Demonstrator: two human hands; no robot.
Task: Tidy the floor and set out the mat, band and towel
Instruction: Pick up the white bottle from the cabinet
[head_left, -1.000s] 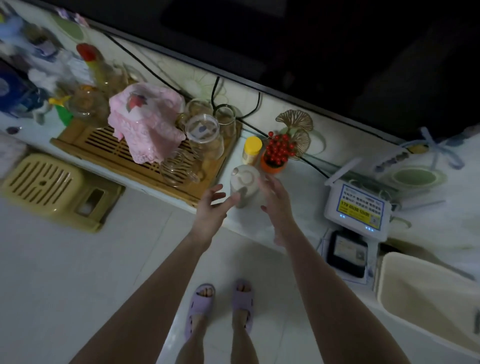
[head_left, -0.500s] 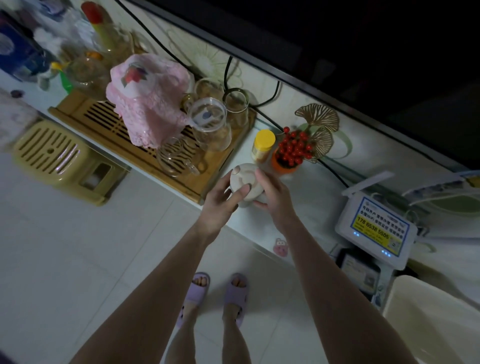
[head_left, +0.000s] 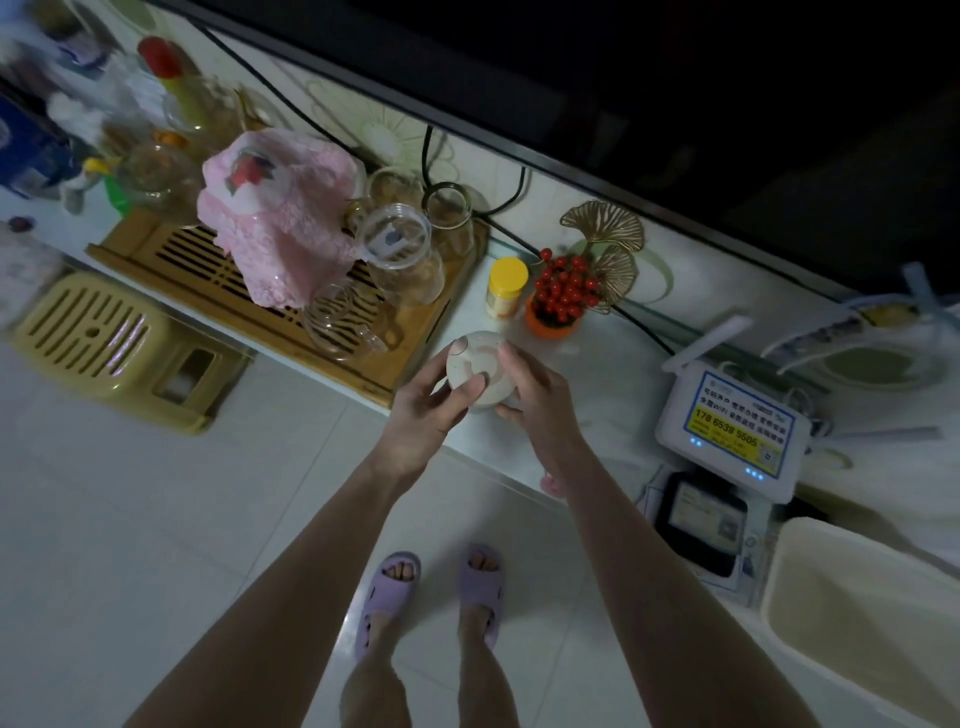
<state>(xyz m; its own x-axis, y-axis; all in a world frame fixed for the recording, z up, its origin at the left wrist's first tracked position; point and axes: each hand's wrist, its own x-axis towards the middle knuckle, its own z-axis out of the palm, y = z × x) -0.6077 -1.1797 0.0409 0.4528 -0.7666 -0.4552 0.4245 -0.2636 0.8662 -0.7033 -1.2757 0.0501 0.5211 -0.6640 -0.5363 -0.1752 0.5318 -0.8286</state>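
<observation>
1. I'm seeing both hands holding the white round pot (head_left: 478, 361) at the front edge of the bench (head_left: 597, 374).
2. The left hand (head_left: 421, 400) is gripping the pot's nine o'clock side, thumb lying across the lid.
3. The right hand (head_left: 540, 400) is curling round its three o'clock side.
4. A yellow-capped bottle (head_left: 506, 286) is standing near the pot at twelve o'clock, a red berry plant (head_left: 563, 291) at one o'clock.
5. A wooden tray (head_left: 156, 244) carrying a pink lace cloth (head_left: 280, 234) is sitting at ten o'clock.
6. Purple slippers (head_left: 387, 592) are standing on the floor (head_left: 156, 519) at six o'clock.
</observation>
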